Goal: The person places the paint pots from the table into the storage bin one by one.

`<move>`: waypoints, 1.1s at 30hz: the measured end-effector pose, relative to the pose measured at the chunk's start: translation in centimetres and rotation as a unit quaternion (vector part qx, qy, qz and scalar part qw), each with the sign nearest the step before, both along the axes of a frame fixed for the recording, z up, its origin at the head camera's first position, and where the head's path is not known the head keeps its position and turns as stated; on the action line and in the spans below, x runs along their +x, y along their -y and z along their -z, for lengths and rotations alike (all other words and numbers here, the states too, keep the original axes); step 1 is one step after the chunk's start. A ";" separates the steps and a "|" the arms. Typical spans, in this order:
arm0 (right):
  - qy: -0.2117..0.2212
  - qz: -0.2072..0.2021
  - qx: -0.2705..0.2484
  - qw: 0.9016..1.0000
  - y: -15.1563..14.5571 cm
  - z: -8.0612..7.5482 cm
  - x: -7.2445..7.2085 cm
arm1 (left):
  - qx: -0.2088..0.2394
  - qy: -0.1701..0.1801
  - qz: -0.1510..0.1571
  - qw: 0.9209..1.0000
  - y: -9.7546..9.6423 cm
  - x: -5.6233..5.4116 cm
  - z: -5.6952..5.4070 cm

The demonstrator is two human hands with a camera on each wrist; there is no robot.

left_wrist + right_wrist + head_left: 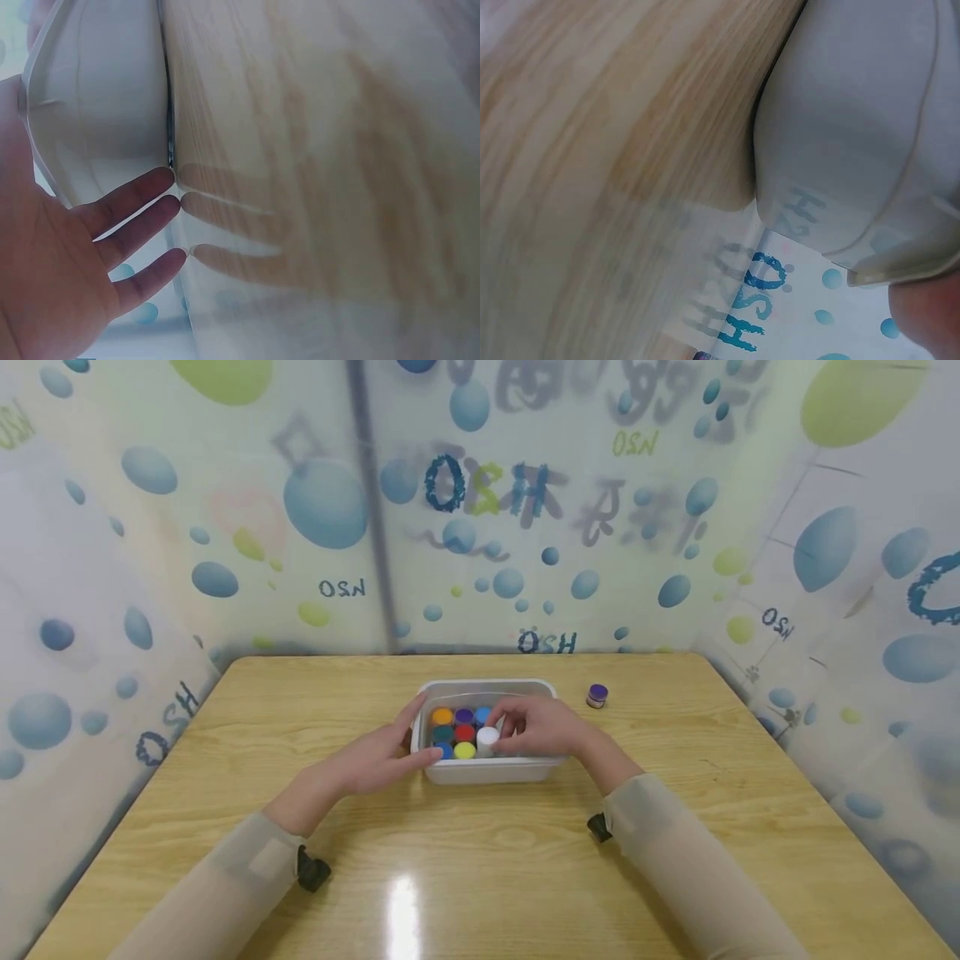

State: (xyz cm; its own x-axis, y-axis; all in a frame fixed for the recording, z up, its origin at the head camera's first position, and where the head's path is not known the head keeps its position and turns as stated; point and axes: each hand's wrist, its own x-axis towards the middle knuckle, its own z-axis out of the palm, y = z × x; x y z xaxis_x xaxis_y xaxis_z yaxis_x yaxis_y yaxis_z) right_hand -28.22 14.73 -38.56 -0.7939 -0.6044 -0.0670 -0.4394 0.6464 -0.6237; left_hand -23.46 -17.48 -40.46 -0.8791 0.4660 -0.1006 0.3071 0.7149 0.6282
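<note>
A white plastic tub (491, 772) stands on the table, with several small paint jars in rows inside its left half. Their lids show orange (442, 717), red (464, 732), yellow (465, 750) and other colours. My right hand (543, 727) reaches over the tub and pinches a white paint jar (487, 739) between thumb and fingers, beside the yellow and red lids. At the tub's left end, my left hand (378, 760) rests with its thumb across the front rim. In the left wrist view, three spread, straight fingers (139, 232) reach down beside the tub wall to the tabletop.
A jar with a purple lid (597, 696) stands alone on the wooden table (510, 868), behind and right of the tub. Patterned wall sheets (465, 602) border the table at the back and both sides.
</note>
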 end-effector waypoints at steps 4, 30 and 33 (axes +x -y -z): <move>-0.001 -0.008 0.026 1.000 0.2 -0.2 -0.1 | 0.001 -0.001 0.000 1.000 0.1 0.1 0.0; 0.009 -0.028 0.086 0.996 0.8 -0.6 -0.1 | 0.009 -0.005 0.008 1.000 0.1 0.0 0.2; 0.008 -0.028 0.090 0.996 0.7 -0.6 -0.1 | 0.009 -0.004 0.008 1.000 0.1 0.0 0.2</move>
State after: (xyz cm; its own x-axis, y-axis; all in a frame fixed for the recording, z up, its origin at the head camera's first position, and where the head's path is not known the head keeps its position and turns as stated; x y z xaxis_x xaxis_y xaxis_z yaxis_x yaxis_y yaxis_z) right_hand -28.32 14.00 -37.99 -0.7575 -0.6246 -0.1899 -0.4691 0.7231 -0.5071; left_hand -23.45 -17.59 -40.65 -0.8726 0.4810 -0.0842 0.3235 0.6985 0.6383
